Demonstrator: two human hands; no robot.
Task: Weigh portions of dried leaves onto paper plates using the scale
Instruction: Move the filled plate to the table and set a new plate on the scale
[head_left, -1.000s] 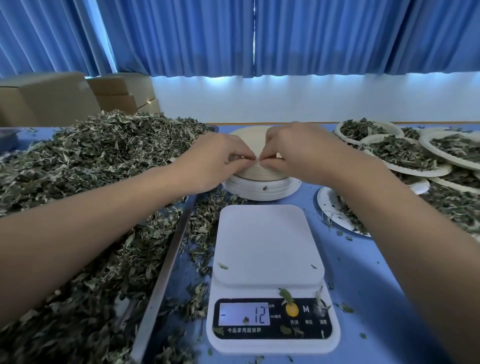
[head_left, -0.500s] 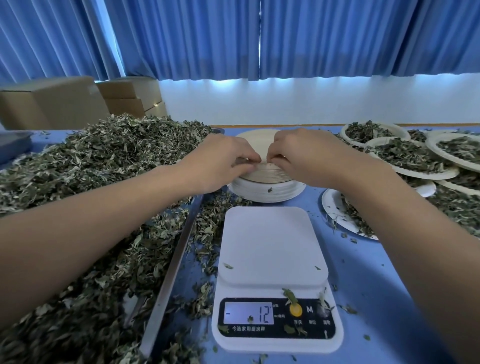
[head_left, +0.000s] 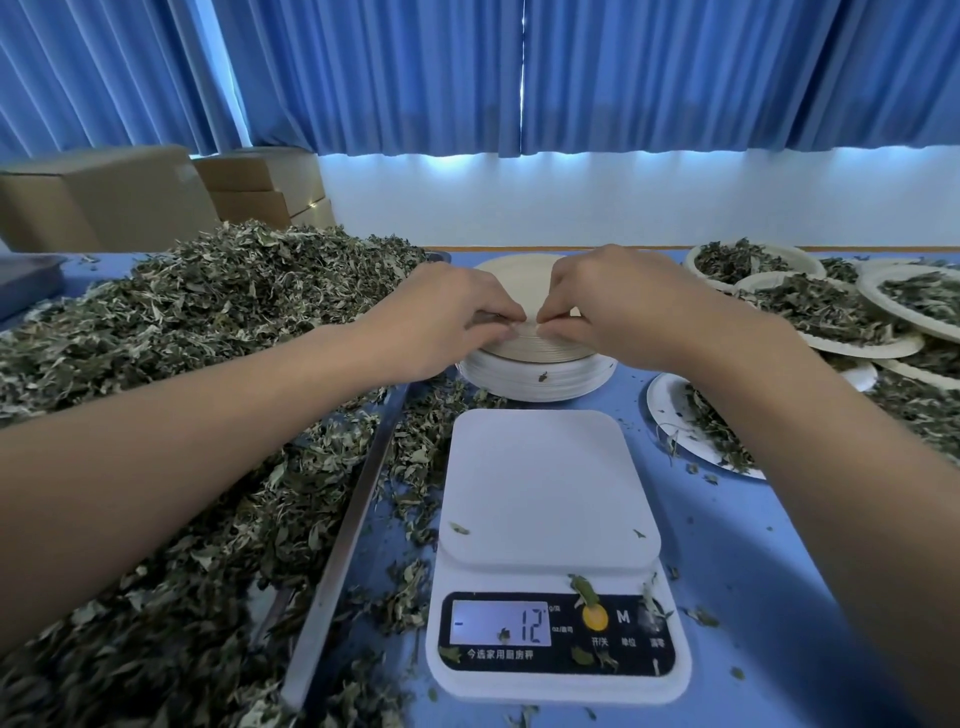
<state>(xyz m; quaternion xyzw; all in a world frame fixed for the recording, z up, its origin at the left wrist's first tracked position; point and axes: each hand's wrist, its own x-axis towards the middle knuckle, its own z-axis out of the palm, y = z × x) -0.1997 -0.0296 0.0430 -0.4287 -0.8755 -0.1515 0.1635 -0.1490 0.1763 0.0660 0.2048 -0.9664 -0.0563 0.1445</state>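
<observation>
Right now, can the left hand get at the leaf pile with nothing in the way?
Probably yes: the left hand is busy pinching the plate stack's rim, but the leaf pile lies open right beside it, nothing between.

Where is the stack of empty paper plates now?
Head view, centre: the stack sits just behind the scale, leaf pile to its left, filled plates right.

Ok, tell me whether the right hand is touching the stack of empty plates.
Touching. The head view shows the right hand with its fingertips pinching the top rim of the plate stack.
</observation>
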